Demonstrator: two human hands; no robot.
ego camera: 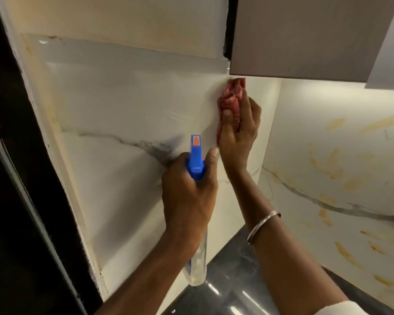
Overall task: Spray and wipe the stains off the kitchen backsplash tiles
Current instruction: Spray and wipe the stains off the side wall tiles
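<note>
My left hand [189,196] grips a clear spray bottle with a blue trigger head [196,155], its nozzle pointing up at the white marble-look backsplash tile [123,114]. The bottle's clear body [198,264] hangs below my wrist. My right hand [239,133] holds a bunched red cloth [231,96] and presses it against the tile just under the corner of the upper cabinet. A dark grey vein [155,151] runs across the tile near the bottle. A metal bangle [263,226] sits on my right forearm.
A grey upper cabinet [305,37] hangs above my right hand. The right-hand backsplash wall [339,167] carries several yellow-orange stains. A glossy dark countertop [234,280] lies below. A dark appliance or door edge [14,178] fills the left side.
</note>
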